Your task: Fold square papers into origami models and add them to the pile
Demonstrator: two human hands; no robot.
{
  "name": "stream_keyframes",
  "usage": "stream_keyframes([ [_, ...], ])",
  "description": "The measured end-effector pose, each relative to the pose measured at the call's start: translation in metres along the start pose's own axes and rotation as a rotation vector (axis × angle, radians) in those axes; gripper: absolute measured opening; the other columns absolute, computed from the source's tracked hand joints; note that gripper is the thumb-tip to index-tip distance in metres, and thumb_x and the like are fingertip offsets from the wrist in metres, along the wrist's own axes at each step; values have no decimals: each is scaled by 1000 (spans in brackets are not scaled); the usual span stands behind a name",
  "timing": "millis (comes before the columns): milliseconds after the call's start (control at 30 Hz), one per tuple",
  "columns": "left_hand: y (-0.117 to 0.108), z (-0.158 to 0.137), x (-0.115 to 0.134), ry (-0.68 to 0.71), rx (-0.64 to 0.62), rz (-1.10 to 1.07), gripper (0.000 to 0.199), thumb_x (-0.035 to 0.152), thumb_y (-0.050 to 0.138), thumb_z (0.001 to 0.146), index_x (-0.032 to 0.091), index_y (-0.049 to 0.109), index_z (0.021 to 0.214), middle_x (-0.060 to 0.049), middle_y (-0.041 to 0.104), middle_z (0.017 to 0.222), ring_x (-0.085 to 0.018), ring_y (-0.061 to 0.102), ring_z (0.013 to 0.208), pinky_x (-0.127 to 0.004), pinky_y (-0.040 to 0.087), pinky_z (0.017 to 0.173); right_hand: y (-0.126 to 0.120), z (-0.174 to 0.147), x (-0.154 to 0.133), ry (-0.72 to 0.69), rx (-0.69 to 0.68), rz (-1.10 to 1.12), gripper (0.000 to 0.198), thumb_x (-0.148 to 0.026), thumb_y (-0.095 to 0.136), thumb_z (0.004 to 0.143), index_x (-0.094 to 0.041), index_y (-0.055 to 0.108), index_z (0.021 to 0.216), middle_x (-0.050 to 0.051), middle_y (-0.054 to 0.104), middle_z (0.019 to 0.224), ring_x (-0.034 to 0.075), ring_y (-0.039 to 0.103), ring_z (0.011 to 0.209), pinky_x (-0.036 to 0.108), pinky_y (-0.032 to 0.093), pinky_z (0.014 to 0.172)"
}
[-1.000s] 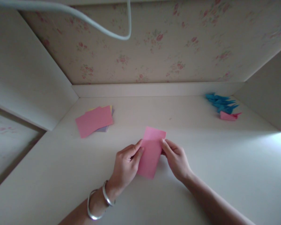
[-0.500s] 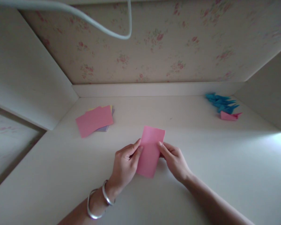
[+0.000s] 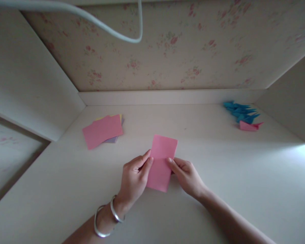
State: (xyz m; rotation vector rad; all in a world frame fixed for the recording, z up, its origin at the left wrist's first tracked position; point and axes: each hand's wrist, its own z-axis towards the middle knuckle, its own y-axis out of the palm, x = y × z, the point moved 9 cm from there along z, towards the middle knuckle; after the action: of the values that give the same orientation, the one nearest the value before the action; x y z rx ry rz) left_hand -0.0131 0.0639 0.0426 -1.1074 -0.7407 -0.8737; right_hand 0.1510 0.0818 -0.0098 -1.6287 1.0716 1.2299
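Note:
A pink rectangle of paper [image 3: 160,169] is held up above the white desk, its long side running away from me and leaning slightly right. My left hand [image 3: 135,176] pinches its left edge, thumb on the front face. At the right edge my right hand [image 3: 186,174] grips it, thumb lying on the face and the other fingers mostly hidden behind. Whether the sheet is one layer or folded I cannot tell.
At the left lies a stack of pink paper [image 3: 103,130] with purple and yellow sheets showing beneath. Several folded blue paper figures [image 3: 240,111] and a pink folded one [image 3: 250,126] sit at the back right. A white cable [image 3: 112,31] hangs before the flowered wall.
The pink paper has shifted slightly left and up with my left hand. My right thumb has slid a little lower and further in on the sheet.

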Motion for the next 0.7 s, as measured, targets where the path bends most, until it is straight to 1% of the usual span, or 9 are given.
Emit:
stream_keyframes([
  [67, 0, 0, 0, 3, -1, 1, 30, 27, 60, 94, 16, 72, 120, -8, 79, 99, -16, 71, 80, -21, 54, 72, 1, 0, 0, 8, -13, 39, 52, -64, 50, 90, -17, 54, 68, 0, 54, 66, 13, 47, 62, 25, 37, 58],
  [133, -1, 0, -1, 4, 9, 8, 30, 27, 60, 94, 17, 72, 119, -8, 79, 99, -16, 71, 79, -21, 54, 71, 8, 0, -1, 32, -76, 127, 51, -65, 50, 89, -16, 58, 74, 2, 57, 70, 14, 51, 65, 26, 41, 63],
  [200, -2, 0, -2, -2, 25, 14, 30, 28, 60, 94, 17, 72, 119, -7, 79, 98, -15, 71, 79, -21, 54, 71, 14, -1, -1, 51, -138, 154, 51, -64, 51, 89, -16, 59, 77, 2, 58, 72, 15, 51, 66, 27, 41, 64],
  [267, -2, 0, -5, -11, 36, 15, 30, 28, 61, 94, 18, 72, 119, -7, 79, 99, -16, 72, 80, -21, 54, 72, 15, -2, -1, 49, -143, 87, 50, -63, 51, 90, -17, 56, 72, 1, 54, 69, 13, 47, 63, 25, 38, 60],
  [367, -2, 1, -8, -24, 35, 2, 29, 29, 62, 93, 18, 72, 119, -7, 79, 104, -17, 73, 85, -22, 55, 76, 9, -2, -2, 28, -92, -32, 51, -62, 50, 91, -18, 50, 66, -1, 48, 65, 12, 42, 61, 25, 34, 56],
  [433, -2, 2, -9, -33, 36, -7, 29, 29, 62, 93, 19, 72, 119, -7, 78, 107, -17, 73, 88, -23, 56, 77, 8, -3, -2, 24, -86, -39, 51, -63, 49, 91, -18, 49, 66, -1, 48, 64, 12, 41, 60, 25, 34, 56],
  [567, -4, 3, -14, -76, 57, -28, 31, 31, 63, 93, 20, 71, 121, -7, 76, 114, -19, 74, 95, -24, 57, 81, 19, -6, -3, 47, -207, 55, 50, -62, 47, 92, -17, 55, 73, 0, 54, 68, 12, 46, 62, 25, 38, 60],
  [633, -6, 3, -18, -109, 77, -45, 32, 32, 63, 92, 20, 71, 120, -8, 75, 117, -20, 73, 99, -25, 57, 84, 21, -7, -3, 46, -238, 0, 49, -61, 48, 92, -17, 53, 70, -1, 52, 66, 12, 45, 61, 25, 36, 58],
  [700, -8, 3, -20, -136, 92, -61, 32, 33, 64, 91, 19, 71, 119, -8, 74, 118, -21, 72, 103, -26, 57, 88, 19, -7, -4, 34, -214, -99, 51, -60, 49, 92, -18, 49, 64, -2, 49, 61, 11, 41, 57, 24, 31, 54],
])
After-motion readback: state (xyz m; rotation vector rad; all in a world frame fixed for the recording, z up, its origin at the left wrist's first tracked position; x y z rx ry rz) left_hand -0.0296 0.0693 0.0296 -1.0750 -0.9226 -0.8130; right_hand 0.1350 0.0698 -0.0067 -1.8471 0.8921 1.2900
